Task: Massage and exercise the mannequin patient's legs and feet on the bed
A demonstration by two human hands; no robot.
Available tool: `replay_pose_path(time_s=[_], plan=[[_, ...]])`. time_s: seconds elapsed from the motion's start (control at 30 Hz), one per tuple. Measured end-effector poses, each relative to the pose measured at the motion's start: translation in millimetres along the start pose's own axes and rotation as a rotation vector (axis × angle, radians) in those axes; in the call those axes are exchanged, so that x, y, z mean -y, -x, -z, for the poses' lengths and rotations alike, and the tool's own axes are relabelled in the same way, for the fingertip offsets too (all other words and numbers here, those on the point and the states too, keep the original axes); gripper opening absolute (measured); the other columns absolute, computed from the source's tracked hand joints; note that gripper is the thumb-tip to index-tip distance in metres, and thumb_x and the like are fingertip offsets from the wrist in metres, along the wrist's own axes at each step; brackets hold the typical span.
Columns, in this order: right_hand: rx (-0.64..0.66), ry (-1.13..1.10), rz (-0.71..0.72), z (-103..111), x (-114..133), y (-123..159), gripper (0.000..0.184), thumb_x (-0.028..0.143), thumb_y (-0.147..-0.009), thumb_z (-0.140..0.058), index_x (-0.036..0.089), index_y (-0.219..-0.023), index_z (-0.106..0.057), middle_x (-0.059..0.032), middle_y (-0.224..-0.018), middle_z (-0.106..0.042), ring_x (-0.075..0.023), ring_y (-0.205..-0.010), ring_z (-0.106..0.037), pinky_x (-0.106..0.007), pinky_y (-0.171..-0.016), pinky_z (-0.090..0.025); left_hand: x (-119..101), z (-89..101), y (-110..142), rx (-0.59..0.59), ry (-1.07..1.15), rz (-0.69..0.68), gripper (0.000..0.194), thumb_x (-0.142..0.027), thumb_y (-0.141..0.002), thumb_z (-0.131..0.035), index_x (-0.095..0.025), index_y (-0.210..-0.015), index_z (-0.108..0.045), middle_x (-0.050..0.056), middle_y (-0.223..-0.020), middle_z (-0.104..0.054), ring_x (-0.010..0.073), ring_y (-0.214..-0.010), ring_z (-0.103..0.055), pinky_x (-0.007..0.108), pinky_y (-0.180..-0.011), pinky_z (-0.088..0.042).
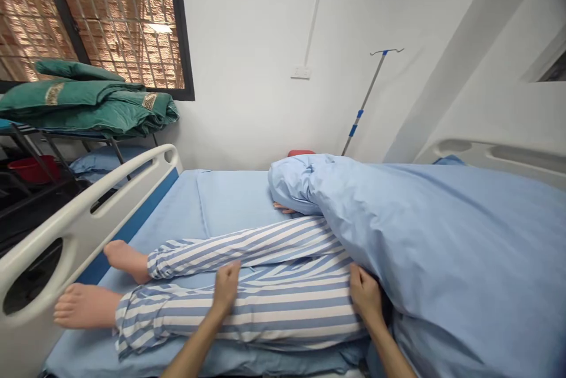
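Head cam only, looking down across a hospital bed. Striped pyjama legs (283,313) of a lying figure running crosswise just in front, long axis roughly left to right, bare feet (86,306) off to the left by the white footboard (57,230), upper body under a light blue duvet (442,236) to the right. Left hand (226,288) on the nearer leg, closer to the feet, fingers open and laid flat, no real grip. Right hand (365,294) further along the same leg, right at the duvet's edge, fingers slightly curled, any hold on the fabric impossible to tell from here. Both forearms angled inward from the bottom edge. Farther back, an IV pole (367,107) and folded green quilts (84,107) on a rack.
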State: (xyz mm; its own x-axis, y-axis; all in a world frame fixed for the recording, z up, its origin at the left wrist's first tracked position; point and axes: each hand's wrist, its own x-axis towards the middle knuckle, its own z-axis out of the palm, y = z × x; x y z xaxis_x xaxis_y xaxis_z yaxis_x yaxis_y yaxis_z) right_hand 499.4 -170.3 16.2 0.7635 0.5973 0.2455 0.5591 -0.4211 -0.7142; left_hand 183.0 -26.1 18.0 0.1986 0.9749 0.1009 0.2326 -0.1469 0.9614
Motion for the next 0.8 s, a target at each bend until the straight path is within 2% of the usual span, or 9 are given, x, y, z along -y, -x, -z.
replay_pose_path(time_s=[0.1, 0.17, 0.27, 0.37, 0.47, 0.6, 0.7, 0.8], plan=[[0.009, 0.039, -0.035, -0.6, -0.5, -0.5, 0.049, 0.053, -0.077, -0.028, 0.017, -0.064, -0.057, -0.0106, -0.066, -0.064, -0.0206, -0.062, -0.055, -0.025, -0.056, -0.039, 18.8, 82.3, -10.0, -0.082, -0.045, -0.004, 0.041, -0.048, -0.078, -0.038, -0.021, -0.049, -0.028, -0.005, -0.047, -0.026, 0.0092, -0.049, -0.027, 0.023, -0.051, -0.027], [0.013, 0.07, -0.055, -0.9, -0.3, -0.8, 0.049, 0.053, -0.076, -0.028, 0.017, -0.066, -0.059, -0.0127, -0.07, -0.065, -0.0227, -0.066, -0.057, -0.026, -0.057, -0.04, 36.8, 122.3, -10.7, -0.111, -0.117, 0.015, 0.041, -0.048, -0.078, -0.039, -0.021, -0.049, -0.029, -0.005, -0.046, -0.029, 0.0096, -0.049, -0.03, 0.023, -0.051, -0.028], [0.031, 0.127, -0.082, -1.3, 1.6, -1.1, 0.05, 0.053, -0.076, -0.028, 0.016, -0.068, -0.062, -0.0148, -0.072, -0.066, -0.025, -0.067, -0.058, -0.028, -0.057, -0.04, 67.0, 164.1, -8.3, -0.177, -0.3, 0.031, 0.04, -0.049, -0.077, -0.041, -0.02, -0.05, -0.036, -0.004, -0.047, -0.036, 0.0112, -0.052, -0.037, 0.022, -0.052, -0.029], [0.064, 0.205, -0.098, -0.2, 5.1, -1.8, 0.052, 0.052, -0.076, -0.026, 0.016, -0.071, -0.064, -0.0158, -0.074, -0.067, -0.0256, -0.066, -0.059, -0.028, -0.055, -0.04, 87.0, 193.3, -7.0, -0.15, -0.455, 0.003, 0.039, -0.047, -0.08, -0.037, -0.018, -0.053, -0.045, -0.003, -0.051, -0.046, 0.0124, -0.056, -0.044, 0.021, -0.056, -0.031], [0.119, 0.322, -0.115, 1.7, 8.4, -5.4, 0.053, 0.05, -0.079, -0.024, 0.018, -0.075, -0.065, -0.016, -0.077, -0.067, -0.0255, -0.066, -0.059, -0.028, -0.055, -0.04, 92.7, 211.1, -6.3, -0.07, -0.601, -0.037, 0.038, -0.041, -0.083, -0.034, -0.019, -0.06, -0.054, -0.001, -0.059, -0.057, 0.0132, -0.061, -0.051, 0.021, -0.062, -0.034], [0.173, 0.465, -0.072, -10.0, 26.7, -3.6, 0.044, 0.044, -0.08, -0.028, 0.019, -0.076, -0.064, -0.0153, -0.079, -0.067, -0.025, -0.065, -0.059, -0.03, -0.056, -0.037, 90.4, 213.5, -4.0, -0.034, -0.718, -0.047, 0.027, -0.031, -0.08, -0.04, -0.021, -0.073, -0.064, 0.003, -0.079, -0.067, 0.0163, -0.073, -0.058, 0.023, -0.07, -0.035], [0.159, 0.331, 0.125, -45.3, 73.6, 23.2, 0.042, 0.042, -0.081, -0.028, 0.019, -0.068, -0.06, -0.0131, -0.074, -0.066, -0.0222, -0.065, -0.057, -0.028, -0.058, -0.036, 88.0, 208.7, -2.3, -0.059, -0.742, -0.022, 0.024, -0.03, -0.078, -0.043, -0.023, -0.076, -0.066, 0.005, -0.081, -0.068, 0.0174, -0.074, -0.059, 0.024, -0.07, -0.036], [0.211, 0.032, 0.331, -103.7, 155.0, 79.5, 0.048, 0.05, -0.084, -0.026, 0.019, -0.059, -0.053, -0.0061, -0.058, -0.059, -0.0163, -0.055, -0.049, -0.025, -0.056, -0.033, 87.6, 206.1, -0.9, -0.08, -0.75, -0.042, 0.026, -0.033, -0.079, -0.042, -0.023, -0.074, -0.066, 0.005, -0.077, -0.068, 0.0179, -0.072, -0.06, 0.024, -0.068, -0.037]])
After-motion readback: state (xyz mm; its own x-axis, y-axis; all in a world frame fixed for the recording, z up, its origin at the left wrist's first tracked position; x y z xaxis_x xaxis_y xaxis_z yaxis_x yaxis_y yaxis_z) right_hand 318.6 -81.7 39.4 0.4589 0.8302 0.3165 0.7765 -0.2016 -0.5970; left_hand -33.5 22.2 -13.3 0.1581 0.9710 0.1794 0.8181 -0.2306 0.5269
